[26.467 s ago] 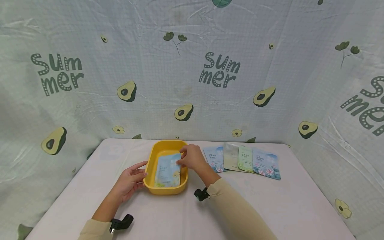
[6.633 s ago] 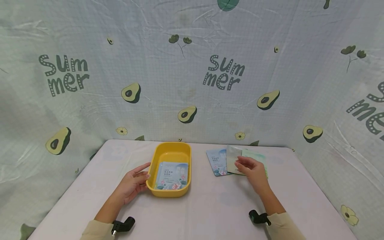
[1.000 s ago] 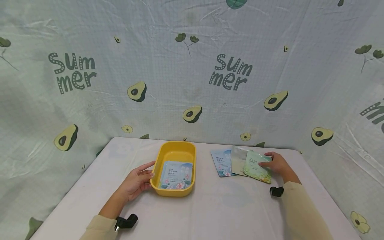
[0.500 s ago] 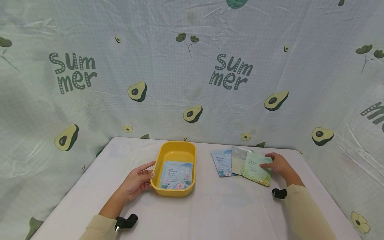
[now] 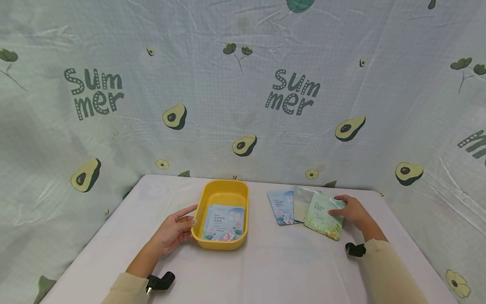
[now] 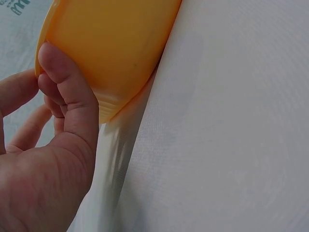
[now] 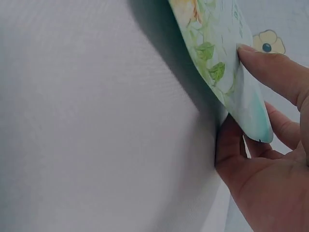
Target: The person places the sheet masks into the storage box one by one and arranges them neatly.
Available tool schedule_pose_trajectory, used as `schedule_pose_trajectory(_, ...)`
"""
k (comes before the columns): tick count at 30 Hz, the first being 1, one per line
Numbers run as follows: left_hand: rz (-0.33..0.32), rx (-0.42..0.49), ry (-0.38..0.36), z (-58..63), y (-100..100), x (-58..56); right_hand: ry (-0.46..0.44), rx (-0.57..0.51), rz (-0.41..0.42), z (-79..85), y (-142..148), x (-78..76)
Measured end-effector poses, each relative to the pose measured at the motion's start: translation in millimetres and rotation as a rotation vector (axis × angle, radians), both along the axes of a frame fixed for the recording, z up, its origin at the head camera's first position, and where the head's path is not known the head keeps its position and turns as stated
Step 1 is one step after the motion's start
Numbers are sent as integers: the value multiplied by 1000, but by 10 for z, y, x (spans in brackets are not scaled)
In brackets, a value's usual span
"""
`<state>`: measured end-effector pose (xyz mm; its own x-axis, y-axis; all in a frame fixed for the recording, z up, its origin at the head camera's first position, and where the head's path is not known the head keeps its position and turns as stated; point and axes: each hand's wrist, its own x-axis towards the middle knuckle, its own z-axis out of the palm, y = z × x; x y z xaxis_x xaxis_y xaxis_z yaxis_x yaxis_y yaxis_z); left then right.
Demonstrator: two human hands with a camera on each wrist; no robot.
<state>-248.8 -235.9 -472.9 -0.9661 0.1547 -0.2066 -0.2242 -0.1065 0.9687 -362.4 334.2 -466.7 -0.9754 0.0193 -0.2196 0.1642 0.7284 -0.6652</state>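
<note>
My left hand [image 5: 172,232] pinches the left rim of a yellow plastic tray [image 5: 244,228], with the thumb on its outer wall in the left wrist view. In the tray lies a blue sheet mask packet [image 5: 224,221] printed with pink flowers. Over at the right, my right hand [image 5: 355,211] holds a green sheet mask packet [image 5: 320,215] by its right edge. The right wrist view shows the thumb on the face of this green packet [image 7: 231,63] and fingers beneath it, its near edge raised off the table. The green packet overlaps a silver-beige packet [image 5: 300,204].
Left of the silver-beige packet, and partly under it, lies another blue flowered packet [image 5: 281,207]. The pale table [image 5: 265,270] ends at a patterned cloth backdrop [image 5: 205,139] behind and at both sides. A small black camera sits on each wrist.
Since the oldest frame, a blue flowered packet has gone from the right-hand row into the tray. Over the last second the green packet has shifted slightly left and nearer. The left hand stays put.
</note>
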Motion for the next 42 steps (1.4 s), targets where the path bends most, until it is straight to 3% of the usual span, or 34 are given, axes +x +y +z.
schedule_pose_trajectory(22, 5, -10, -2, 3, 7, -1, 72, -69, 16, -63, 34, 191)
schedule_pose_trajectory(42, 15, -22, -6, 2, 11, 2, 96, -220, -93, -81, -86, 399)
